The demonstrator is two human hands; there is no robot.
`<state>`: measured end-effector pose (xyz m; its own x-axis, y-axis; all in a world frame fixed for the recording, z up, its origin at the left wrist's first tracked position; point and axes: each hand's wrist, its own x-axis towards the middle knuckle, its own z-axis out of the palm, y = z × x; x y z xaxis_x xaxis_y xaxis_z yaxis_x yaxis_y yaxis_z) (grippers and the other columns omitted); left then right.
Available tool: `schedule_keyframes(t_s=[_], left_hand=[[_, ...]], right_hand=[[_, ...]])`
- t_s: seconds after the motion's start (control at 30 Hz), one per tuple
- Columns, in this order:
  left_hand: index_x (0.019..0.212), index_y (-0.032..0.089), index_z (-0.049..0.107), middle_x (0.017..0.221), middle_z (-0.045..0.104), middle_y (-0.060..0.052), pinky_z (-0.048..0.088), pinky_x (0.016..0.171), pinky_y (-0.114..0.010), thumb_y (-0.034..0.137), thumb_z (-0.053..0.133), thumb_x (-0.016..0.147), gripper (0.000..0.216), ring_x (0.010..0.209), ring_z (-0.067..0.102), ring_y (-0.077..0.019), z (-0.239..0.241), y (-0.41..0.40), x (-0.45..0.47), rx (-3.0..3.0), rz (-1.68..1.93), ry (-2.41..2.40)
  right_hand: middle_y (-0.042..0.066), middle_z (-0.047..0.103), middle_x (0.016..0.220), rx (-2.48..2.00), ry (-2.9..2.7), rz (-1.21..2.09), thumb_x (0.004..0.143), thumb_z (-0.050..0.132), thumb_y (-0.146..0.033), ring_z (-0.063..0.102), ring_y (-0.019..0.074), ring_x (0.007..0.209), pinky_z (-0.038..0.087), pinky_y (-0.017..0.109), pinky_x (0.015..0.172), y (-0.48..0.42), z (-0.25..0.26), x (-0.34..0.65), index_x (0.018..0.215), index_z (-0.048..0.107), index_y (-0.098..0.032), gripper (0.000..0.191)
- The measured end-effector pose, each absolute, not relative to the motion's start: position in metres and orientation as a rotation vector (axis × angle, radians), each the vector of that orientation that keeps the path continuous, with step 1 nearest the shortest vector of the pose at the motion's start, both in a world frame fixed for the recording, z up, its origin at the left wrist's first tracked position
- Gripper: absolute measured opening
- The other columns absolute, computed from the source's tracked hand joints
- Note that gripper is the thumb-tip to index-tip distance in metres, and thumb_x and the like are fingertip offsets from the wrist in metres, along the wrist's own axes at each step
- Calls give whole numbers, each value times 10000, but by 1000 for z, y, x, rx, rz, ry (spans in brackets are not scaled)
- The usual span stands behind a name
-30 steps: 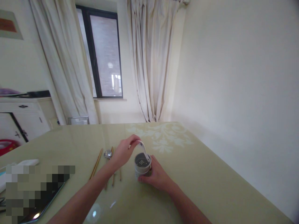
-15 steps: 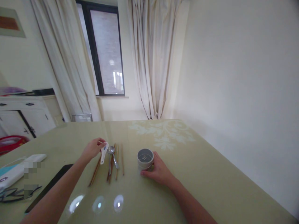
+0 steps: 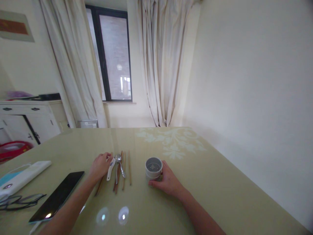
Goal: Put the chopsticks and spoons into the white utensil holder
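Currently, the right hand (image 3: 170, 181) grasps the grey cup (image 3: 153, 174) from its side, and this cup is upright on the counter (image 3: 217, 186). The left hand (image 3: 100, 166) touches the white spoon (image 3: 111, 169); whether it is gripping, I cannot tell. Between both hands lie metal spoons (image 3: 118, 158) and several chopsticks (image 3: 130, 169).

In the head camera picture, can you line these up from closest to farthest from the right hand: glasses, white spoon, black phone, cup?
From the right hand:
1. Cup: touching it, in its grip.
2. White spoon: left of the cup, by the left hand.
3. Black phone: beyond the left forearm.
4. Glasses: farthest, near the left edge.
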<state>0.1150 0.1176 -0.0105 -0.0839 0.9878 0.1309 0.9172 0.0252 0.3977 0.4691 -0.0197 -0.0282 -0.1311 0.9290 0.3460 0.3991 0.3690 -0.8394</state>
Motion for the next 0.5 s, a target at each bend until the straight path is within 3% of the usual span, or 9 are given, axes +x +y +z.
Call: schedule_keyframes(t_s=[0.1,0.23,0.37,0.5], left_hand=[[1545,103,529,1510,619,-271,487,1122,-571,634,398,1004,769,1368,625,-448,-19,103,139,1941,551,2194],[1664,145,378,1711,395,-271,400,1197,-637,829,462,901,1028,1541,433,-494,-32,81,183,2022,463,2220],[1647,133,432,1760,299,-275,364,1236,-606,701,563,928,926,1603,333,-489,-42,77,199,2167,379,2198],[1603,221,518,1763,366,-166,393,1248,-552,444,443,1035,615,1586,423,-376,-52,91,175,2315,409,2016]], right_hand=[[127,677,1291,-1193,-1717,708,674,990,-359,655,375,1242,541,548,1083,-18,-30,468,1333,668,-234,744],[131,688,1294,-1184,-1711,706,670,997,-395,662,383,1242,549,542,1071,-17,-31,468,1336,671,-230,759],[123,699,1287,-1181,-1704,700,676,993,-402,673,379,1233,544,547,1076,-19,-30,469,1334,672,-237,750],[123,689,1286,-1190,-1727,700,675,992,-366,669,373,1232,523,548,1100,-20,-27,469,1331,671,-225,744]])
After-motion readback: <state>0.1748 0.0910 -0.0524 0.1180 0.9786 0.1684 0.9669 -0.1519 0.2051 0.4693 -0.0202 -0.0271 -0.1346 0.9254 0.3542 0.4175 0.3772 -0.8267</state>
